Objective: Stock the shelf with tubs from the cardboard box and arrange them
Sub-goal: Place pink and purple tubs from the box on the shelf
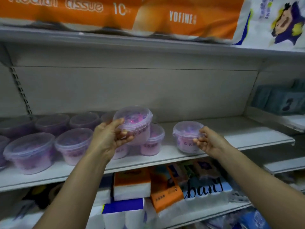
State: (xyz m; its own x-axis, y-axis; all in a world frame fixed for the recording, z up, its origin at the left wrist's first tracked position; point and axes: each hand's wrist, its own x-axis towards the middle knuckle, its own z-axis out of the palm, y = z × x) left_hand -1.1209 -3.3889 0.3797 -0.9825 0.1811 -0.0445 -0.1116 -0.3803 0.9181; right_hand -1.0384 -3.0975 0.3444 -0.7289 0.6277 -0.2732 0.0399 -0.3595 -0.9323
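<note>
On the left of a grey shelf (239, 129), pink lidded tubs (29, 151) stand in 2 rows. The left hand (109, 138), arm stretched forward, grips a raised tub (133, 124), lid up, above 2 lower tubs (152, 141). The right hand (209, 142) pinches the rim of a single tub (186, 136), upright near the shelf's front edge.
</note>
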